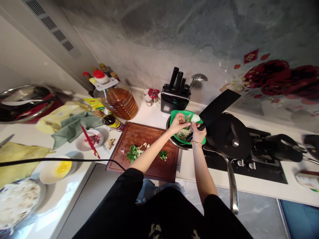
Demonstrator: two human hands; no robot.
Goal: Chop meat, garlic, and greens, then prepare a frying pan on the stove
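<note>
Nearest the viewer, two black sleeves lead to the working hands. The left hand has its fingers bent towards the thumb; whether they pinch anything cannot be told. The right hand is curled around the handle of a cleaver, its fingertips touching a pale piece, which lies over a green basket holding bean sprouts. The work appears part done: chopped greens lie on the cutting board, whereas leafy greens beside them remain in larger pieces and the pale piece seems uncut. Counted: one cleaver, one basket, one board, two heaps of greens, two chopsticks across a bowl of meat, and one bowl of yellow liquid.
</note>
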